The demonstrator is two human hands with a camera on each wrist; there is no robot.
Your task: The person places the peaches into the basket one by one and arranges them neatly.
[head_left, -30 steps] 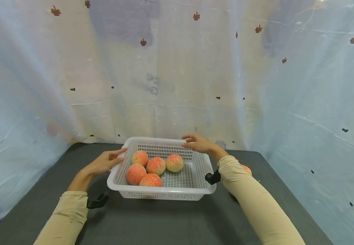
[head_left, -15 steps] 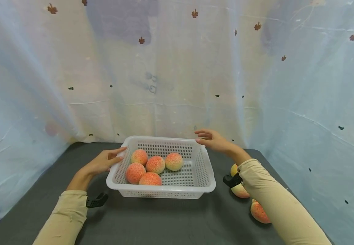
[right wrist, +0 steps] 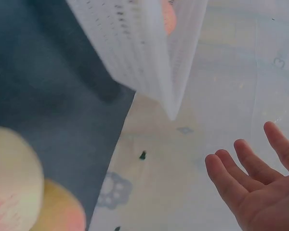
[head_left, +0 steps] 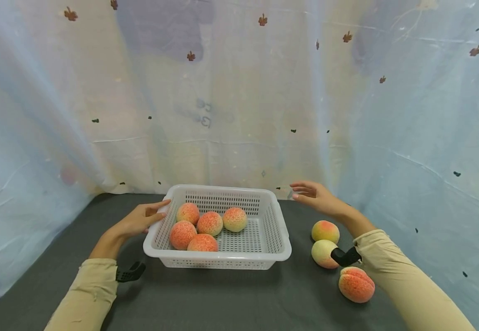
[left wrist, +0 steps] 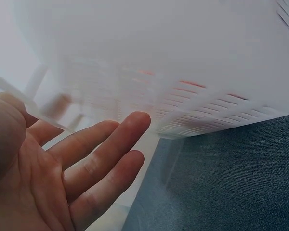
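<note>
A white perforated basket [head_left: 275,250] stands in the middle of the dark table and holds several peaches [head_left: 210,224]. My left hand [head_left: 144,218] rests with straight fingers against the basket's left rim; the left wrist view shows its open palm [left wrist: 62,178] beside the basket wall [left wrist: 183,67]. My right hand [head_left: 315,195] hovers open above the table, right of the basket and apart from it, fingers spread [right wrist: 250,187]. Three loose peaches lie below it: one [head_left: 325,231], a paler one [head_left: 323,253] and a redder one [head_left: 356,284].
A pale plastic sheet [head_left: 239,101] with small leaf prints hangs around the back and both sides of the dark table [head_left: 222,299]. Black wrist mounts [head_left: 130,272] sit on both sleeves. Bare table surface lies in front of the basket.
My right hand has left the basket's far rim and swung right, uncovering three peaches on the table. The left hand and the basket stayed where they were.
</note>
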